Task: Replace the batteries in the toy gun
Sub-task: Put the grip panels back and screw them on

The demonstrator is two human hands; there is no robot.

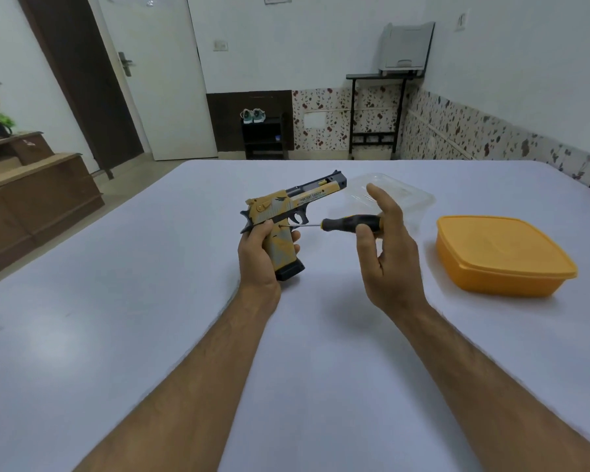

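A yellow, grey and black toy gun (288, 207) is held upright above the white table, barrel pointing right and away. My left hand (258, 255) is wrapped around its grip. My right hand (385, 247) pinches the black and orange handle of a screwdriver (346, 222) between thumb and fingers, the other fingers spread. The screwdriver lies level, and its thin metal tip touches the top of the gun's grip near my left thumb. No batteries are visible.
A clear plastic lid (394, 197) lies on the white table (116, 318) behind my right hand. An orange plastic container (501, 255) sits to the right. Wooden furniture (31, 199) stands off the table's left edge.
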